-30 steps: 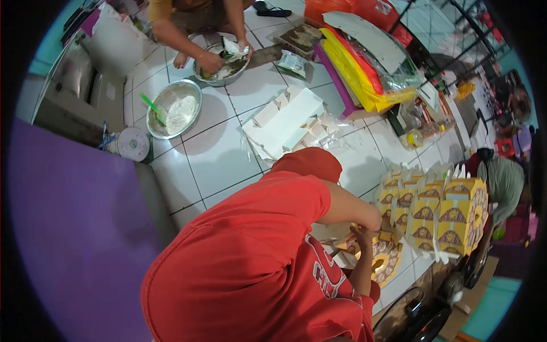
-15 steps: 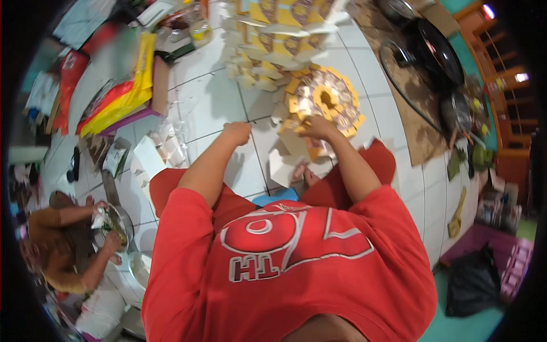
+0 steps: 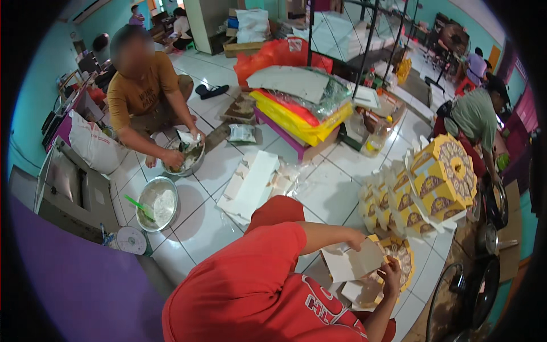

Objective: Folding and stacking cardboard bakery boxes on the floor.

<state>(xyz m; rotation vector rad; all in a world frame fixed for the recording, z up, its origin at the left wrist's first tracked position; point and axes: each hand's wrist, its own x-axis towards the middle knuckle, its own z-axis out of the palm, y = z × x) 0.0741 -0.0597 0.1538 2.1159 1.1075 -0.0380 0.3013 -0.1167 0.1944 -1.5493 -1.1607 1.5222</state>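
An unfolded cardboard box, white inside with some yellow on its outside, is held up in front of me. My left hand has its fingers closed at the box's far edge. With fingers bent, my right hand grips the near right side. Beneath and behind it lies a ring of yellow boxes with brown print, partly hidden by the held box and my right hand. Another open white box piece sits by my legs.
Stacked yellow boxes stand at the right. Flat white boxes lie left of my knee. A person on the floor works over a metal bowl; a bowl of white powder is nearer. Another person bends at the right.
My view has swung to the left, bringing the seated person and bowls in closer. My left hand, earlier apart over the floor, now holds the box together with my right, and the box is raised.
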